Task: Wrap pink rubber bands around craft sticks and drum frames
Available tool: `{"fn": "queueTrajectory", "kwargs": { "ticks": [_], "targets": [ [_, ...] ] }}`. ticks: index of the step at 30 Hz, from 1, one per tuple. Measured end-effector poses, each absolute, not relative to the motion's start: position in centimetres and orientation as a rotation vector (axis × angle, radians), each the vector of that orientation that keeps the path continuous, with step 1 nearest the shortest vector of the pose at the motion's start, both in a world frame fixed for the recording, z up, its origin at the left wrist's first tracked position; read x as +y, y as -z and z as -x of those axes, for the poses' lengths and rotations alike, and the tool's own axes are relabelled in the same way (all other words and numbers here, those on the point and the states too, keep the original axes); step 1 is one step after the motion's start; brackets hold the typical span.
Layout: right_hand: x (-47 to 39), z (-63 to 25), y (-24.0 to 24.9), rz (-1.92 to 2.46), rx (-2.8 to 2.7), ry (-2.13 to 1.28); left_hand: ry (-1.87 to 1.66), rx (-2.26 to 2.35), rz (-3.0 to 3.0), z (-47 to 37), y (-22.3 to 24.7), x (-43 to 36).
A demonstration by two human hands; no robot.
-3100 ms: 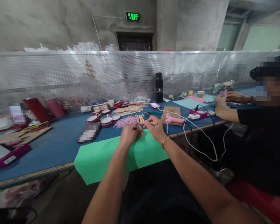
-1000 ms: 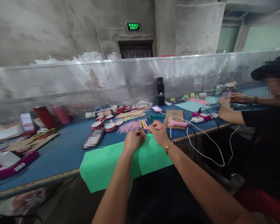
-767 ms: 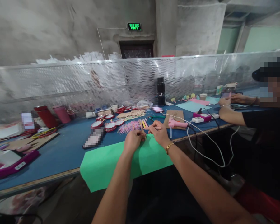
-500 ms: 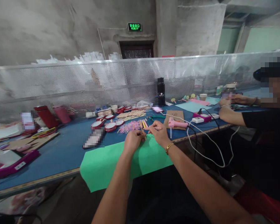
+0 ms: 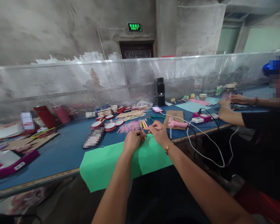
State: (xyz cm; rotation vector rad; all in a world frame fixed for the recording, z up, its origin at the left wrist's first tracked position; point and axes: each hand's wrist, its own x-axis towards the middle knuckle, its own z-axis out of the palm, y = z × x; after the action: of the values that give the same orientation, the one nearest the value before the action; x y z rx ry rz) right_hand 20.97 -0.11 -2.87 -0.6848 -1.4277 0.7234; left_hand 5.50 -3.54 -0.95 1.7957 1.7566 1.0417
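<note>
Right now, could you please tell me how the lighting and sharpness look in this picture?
In the head view, pale glare streaks the perforated screen, and soft shadow darkens part of the green sheet; in the same view, wide-angle stretch probably adds to the red tumbler leaning, and fine detail at the left hand is too small to read.

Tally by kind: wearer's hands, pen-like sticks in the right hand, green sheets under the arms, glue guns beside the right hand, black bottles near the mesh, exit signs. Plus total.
Hands: 2 (left hand, right hand)
Pen-like stick: 1
Green sheet: 1
Glue gun: 1
Black bottle: 1
Exit sign: 1
Total: 7
</note>
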Motion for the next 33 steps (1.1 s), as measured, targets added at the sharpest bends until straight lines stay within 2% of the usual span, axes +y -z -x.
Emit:
{"fn": "queueTrajectory", "kwargs": {
  "ticks": [33],
  "targets": [
    [-0.19, -20.97, 2.64, 0.712, -1.407, -0.746, -1.143, 1.672, -1.854, -5.34, 1.50, -3.35]
  ]
}}
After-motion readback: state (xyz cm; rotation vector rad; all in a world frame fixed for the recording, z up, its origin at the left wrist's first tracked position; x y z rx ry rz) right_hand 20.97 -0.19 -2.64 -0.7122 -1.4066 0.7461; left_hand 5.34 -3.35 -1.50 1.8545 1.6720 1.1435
